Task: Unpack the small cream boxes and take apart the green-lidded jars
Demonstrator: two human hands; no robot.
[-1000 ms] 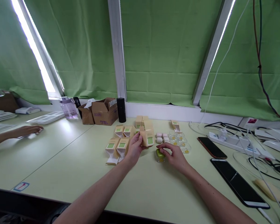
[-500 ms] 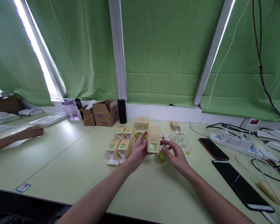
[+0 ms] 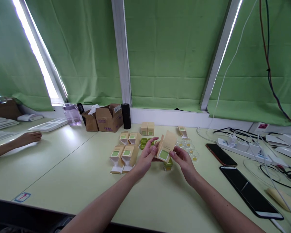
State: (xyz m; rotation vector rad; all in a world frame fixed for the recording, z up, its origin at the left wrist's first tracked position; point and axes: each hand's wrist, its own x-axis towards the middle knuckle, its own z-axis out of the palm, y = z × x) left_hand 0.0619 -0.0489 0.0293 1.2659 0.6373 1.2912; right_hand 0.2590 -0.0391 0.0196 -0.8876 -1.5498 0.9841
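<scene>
A small tan carton (image 3: 168, 144) with a green window hangs tilted above the table between my hands. My left hand (image 3: 145, 159) holds its left edge, with the upper fingers stretched out past it. On the lower right edge, the thumb and fingers of my right hand (image 3: 185, 163) are closed. Just under the carton stands a green and clear little container (image 3: 168, 166), partly hidden. Other green pieces (image 3: 143, 142) lie behind my left hand. Left of it stand several similar cartons (image 3: 128, 154) with their flaps open.
Two tan boxes (image 3: 147, 128) stand at the back, and another open carton (image 3: 182, 132) lies beyond the clear plastic tray (image 3: 190, 149). Two phones (image 3: 249, 191) and a cabled power strip (image 3: 240, 149) lie on the right. At far left rests another person's hand (image 3: 30, 139).
The carton has tilted to the right and turned between my hands. My right hand has moved up onto its lower right edge. The other person's hand has shifted slightly left.
</scene>
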